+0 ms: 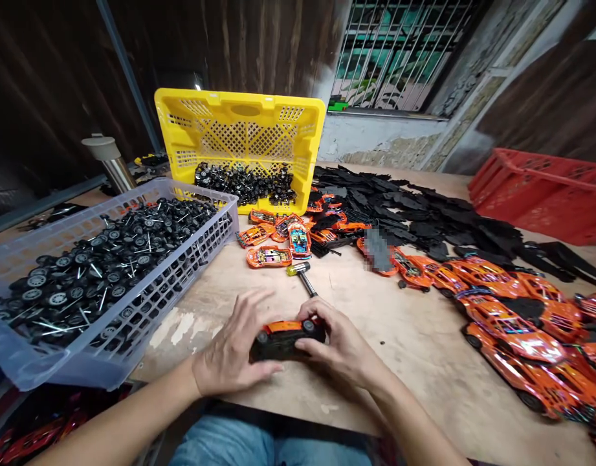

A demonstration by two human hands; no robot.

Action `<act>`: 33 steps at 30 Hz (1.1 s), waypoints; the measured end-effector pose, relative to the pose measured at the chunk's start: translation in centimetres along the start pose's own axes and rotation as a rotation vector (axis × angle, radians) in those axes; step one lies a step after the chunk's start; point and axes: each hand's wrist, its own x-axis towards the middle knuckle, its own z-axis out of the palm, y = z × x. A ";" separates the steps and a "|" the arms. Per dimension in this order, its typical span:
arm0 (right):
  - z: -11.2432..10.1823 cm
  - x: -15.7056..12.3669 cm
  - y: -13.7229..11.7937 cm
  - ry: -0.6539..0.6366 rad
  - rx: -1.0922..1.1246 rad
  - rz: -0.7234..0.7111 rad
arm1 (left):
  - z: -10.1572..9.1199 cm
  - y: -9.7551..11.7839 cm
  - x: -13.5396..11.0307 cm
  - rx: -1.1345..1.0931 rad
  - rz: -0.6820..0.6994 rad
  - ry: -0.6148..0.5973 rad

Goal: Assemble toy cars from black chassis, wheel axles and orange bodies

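Now the orange toy car [286,338] is pinched by the right hand [340,338] over the wooden tabletop [409,336], its other end framed by the spread left hand [232,343], while a hammer [299,269] is seen just beyond.

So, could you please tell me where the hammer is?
In the head view, the hammer lies on the table near the centre, between the right hand and the nearest orange car shells.

A slight gloss is shown by the orange-and-black plastic toy car [285,336] at lower centre; scuffed, matt wood is seen on the pale flat tabletop [414,346].
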 end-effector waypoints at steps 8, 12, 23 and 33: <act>1.1 0.1 -0.1 0.025 -0.120 -0.209 | 0.9 -0.9 0.9 -0.153 -0.099 -0.104; 1.9 -0.1 0.0 0.091 -0.182 -0.231 | 1.5 -0.4 0.9 -0.136 -0.112 -0.076; 1.8 -0.7 1.2 0.196 -0.137 -0.137 | 1.7 -0.6 0.4 -0.130 -0.125 -0.041; 2.4 -0.6 0.9 0.276 -0.116 -0.112 | 2.0 -0.5 0.6 -0.320 -0.222 0.013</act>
